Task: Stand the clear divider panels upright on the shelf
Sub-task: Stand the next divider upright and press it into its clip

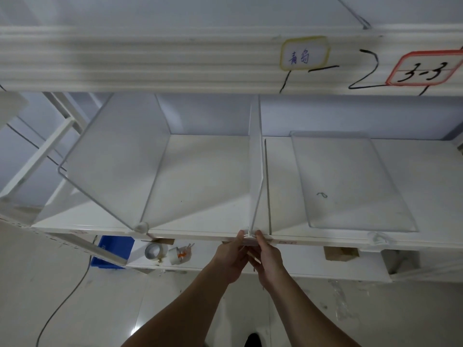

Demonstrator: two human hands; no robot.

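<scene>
While the red-bordered label (423, 71) overhead reads "3-3", your left hand (231, 256) and right hand (268, 256) pinch the white clip (249, 237) under the upright clear plastic divider panel (256, 159) — at the white shelf's (200, 171) front edge.

Two hands fix a clear panel at the front of a white shelf

The left hand (231, 256) and right hand (268, 257) meet at the shelf (200, 186) edge, pinching a small white clip (249, 237) under the middle panel (256, 159), which stands up straight; the left panel (112, 156) stands too, on a round foot (140, 227); the right panel (348, 181) lies flat; lower down sit a blue bin (111, 250) and a tape roll (154, 251); above hang a yellow label (303, 53) and a red label (423, 71).
</scene>
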